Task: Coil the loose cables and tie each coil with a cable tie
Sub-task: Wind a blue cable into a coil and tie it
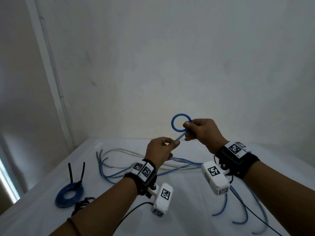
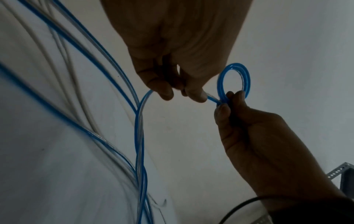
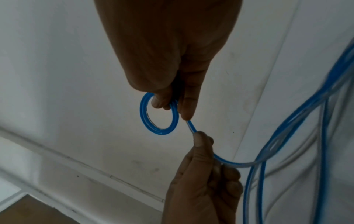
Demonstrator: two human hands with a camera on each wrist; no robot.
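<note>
Pinching a small blue coil [image 1: 181, 124] above the table's [image 1: 187, 210] far edge, the right hand [image 1: 202, 132] grips firmly; the left hand [image 1: 160, 150] pinches its trailing cable [image 2: 139, 128].

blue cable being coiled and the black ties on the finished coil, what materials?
Blue cable: looks like glossy, translucent flexible plastic; highlights run along the small loop and its trailing run looks part clear. Black ties on the finished blue coil: matte, stiff strips standing upright, probably plastic; too small to confirm.
</note>
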